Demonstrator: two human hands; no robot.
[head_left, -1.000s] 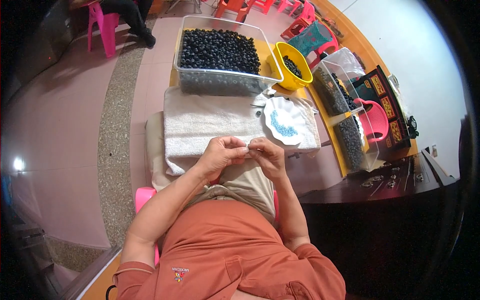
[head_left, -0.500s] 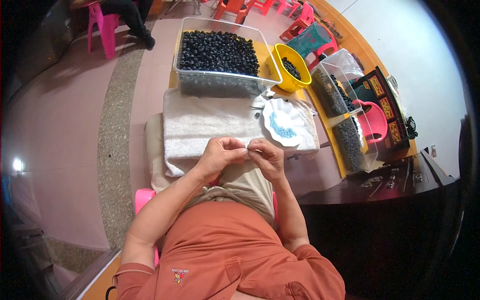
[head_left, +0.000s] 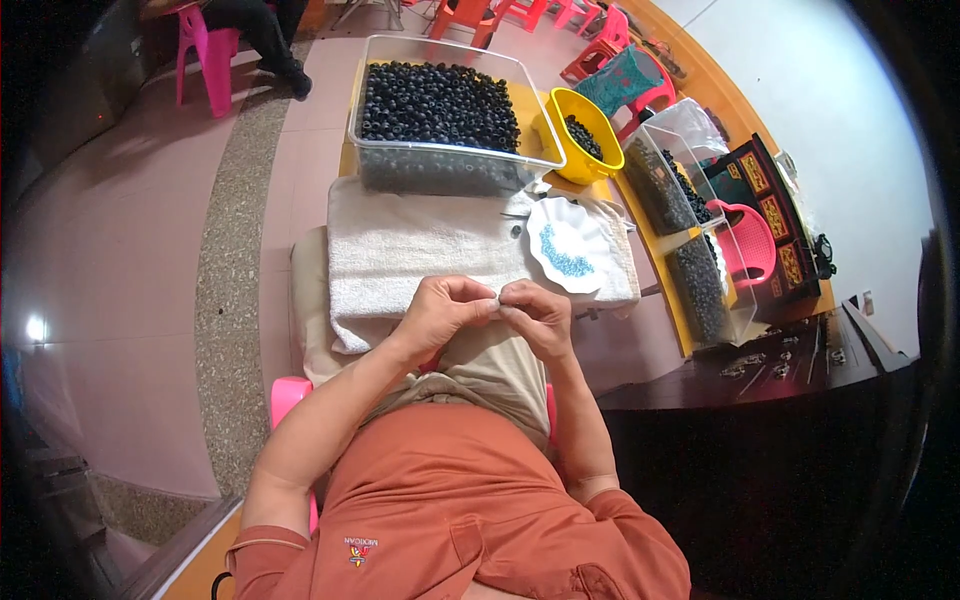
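Note:
My left hand (head_left: 445, 310) and my right hand (head_left: 538, 318) meet above my lap, at the near edge of a white towel (head_left: 420, 235). Both are closed in a pinch, thumbs against forefingers, with the tips touching. A small dark thing shows between them, too little to name. Just beyond my right hand, a white scalloped plate (head_left: 588, 222) holds a scatter of tiny light-blue pieces (head_left: 567, 262). One small dark piece (head_left: 516, 231) lies on the towel beside the plate. Behind the towel stands a see-through plastic bin (head_left: 450, 152) filled with small, round black parts (head_left: 435, 105).
A yellow basin (head_left: 560, 108) with more black parts sits right of the bin. Farther right are see-through containers (head_left: 700, 290) of black parts and a pink chair (head_left: 748, 245). At the far left, a person's leg (head_left: 250, 30) shows near a pink stool (head_left: 208, 65).
My hands stay together over my lap. The fingertips have shifted slightly to the right, and the small dark thing between them shows a little more.

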